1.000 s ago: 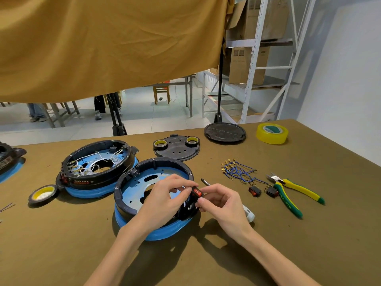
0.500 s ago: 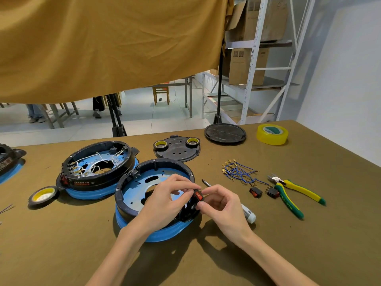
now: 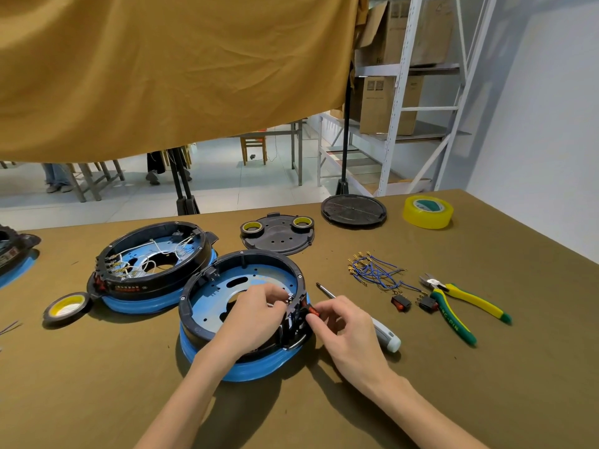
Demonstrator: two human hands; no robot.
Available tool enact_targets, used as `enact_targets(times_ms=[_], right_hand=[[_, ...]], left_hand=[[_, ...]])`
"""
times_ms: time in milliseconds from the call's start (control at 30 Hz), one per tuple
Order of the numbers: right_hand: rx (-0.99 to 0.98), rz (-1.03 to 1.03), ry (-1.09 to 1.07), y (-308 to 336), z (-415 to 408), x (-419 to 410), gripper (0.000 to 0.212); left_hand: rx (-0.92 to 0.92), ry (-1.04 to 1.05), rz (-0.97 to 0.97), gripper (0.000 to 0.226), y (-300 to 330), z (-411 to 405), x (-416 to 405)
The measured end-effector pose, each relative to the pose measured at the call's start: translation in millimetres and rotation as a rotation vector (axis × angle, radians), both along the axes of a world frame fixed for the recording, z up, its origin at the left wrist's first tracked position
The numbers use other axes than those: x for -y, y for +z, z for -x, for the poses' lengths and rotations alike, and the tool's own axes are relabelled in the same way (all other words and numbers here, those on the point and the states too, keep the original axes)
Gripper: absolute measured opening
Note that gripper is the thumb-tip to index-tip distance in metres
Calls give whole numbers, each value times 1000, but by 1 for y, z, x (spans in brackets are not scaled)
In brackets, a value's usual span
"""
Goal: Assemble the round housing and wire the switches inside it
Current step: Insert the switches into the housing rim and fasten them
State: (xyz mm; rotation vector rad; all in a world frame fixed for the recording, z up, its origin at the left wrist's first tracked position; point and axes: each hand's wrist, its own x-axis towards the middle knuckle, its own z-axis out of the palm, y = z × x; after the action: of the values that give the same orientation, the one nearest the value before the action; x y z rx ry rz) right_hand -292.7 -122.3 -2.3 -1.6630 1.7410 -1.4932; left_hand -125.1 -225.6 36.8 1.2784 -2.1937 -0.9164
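1. Head view, the work itself: the round housing (image 3: pixel 241 306), a black ring on a blue base, sits near the middle of the brown table (image 3: pixel 486 384). At the right side of its rim the right hand (image 3: pixel 343 328) pinches a small red switch (image 3: pixel 311 311) against the outside of the wall. The left hand (image 3: pixel 256 314) reaches over from inside, its fingers curled at the same spot on the rim, seemingly bracing the wall or catching the switch's metal tabs; exactly what they grip is hidden.

2. Same view, parts to the right: two more switches (image 3: pixel 413 303) lie on the table beside a loose bundle of blue wires (image 3: pixel 376 272), with pliers (image 3: pixel 460 303) just right of them. A screwdriver (image 3: pixel 379 328) lies partly under the right hand.

3. Same view, left and far: a second housing (image 3: pixel 152 260), already wired, touches the first. Tape rolls and two dark lids lie farther off.

4. Handling, as a judgement: the switch is light, stiff and small, best held by its plastic sides so the thin tabs are not bent. The housing looks rigid and fairly light, so it may slide under a push; steady it by the rim opposite the pressing thumb. The wires are limp and should be taken by their metal ends.
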Motion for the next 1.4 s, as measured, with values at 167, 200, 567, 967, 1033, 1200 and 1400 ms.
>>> enact_targets(times_ms=[167,200,567,967,1033,1200,1400], right_hand=[[41,19,34,-2,-8,5,9],[28,29,26,-2,-8,5,9],[-9,89,10,-10,-10,8,25],[-161,41,44,-11,-9,10,20],[-178,28,41,-10,-10,11,19],[-204,7,15,-10,-13,11,18],[-287,-24,9,-7,-14,13,17]], left_hand=[[11,5,-27,32,-3,1,3],[6,4,-44,32,-4,0,3],[92,6,-19,68,0,3,-1],[136,-8,-22,50,4,10,0],[125,3,-42,51,3,11,0],[131,-22,-76,42,6,9,-1],[156,-43,-84,42,9,9,-2]])
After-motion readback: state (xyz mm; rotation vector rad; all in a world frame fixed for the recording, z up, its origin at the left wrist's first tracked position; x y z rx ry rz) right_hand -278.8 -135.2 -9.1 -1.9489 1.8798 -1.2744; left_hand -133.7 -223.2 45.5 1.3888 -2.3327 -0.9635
